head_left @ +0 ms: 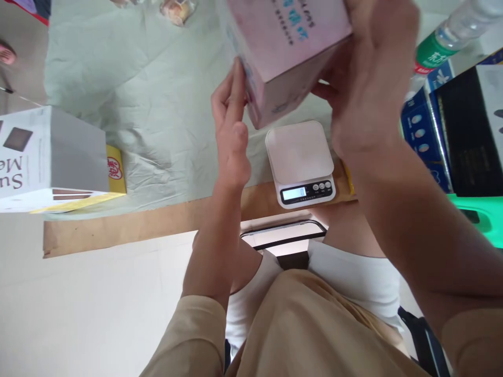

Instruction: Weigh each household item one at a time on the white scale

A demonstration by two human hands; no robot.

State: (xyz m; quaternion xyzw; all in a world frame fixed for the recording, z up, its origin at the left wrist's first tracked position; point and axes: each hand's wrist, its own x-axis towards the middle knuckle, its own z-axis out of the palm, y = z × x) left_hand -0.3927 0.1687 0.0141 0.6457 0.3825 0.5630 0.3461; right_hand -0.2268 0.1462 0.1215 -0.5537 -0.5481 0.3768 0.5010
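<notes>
Pink carton (285, 47) held up above the white kitchen scale (301, 162) at the table's near edge; our right hand (369, 78) grips its side, our left hand (231, 125) flat against it, fingers straight.

box: pink box (288, 50) — held above the white scale (301, 162)
right hand (369, 84): gripping its side
left hand (231, 131): fingertips touching — palm open
</notes>
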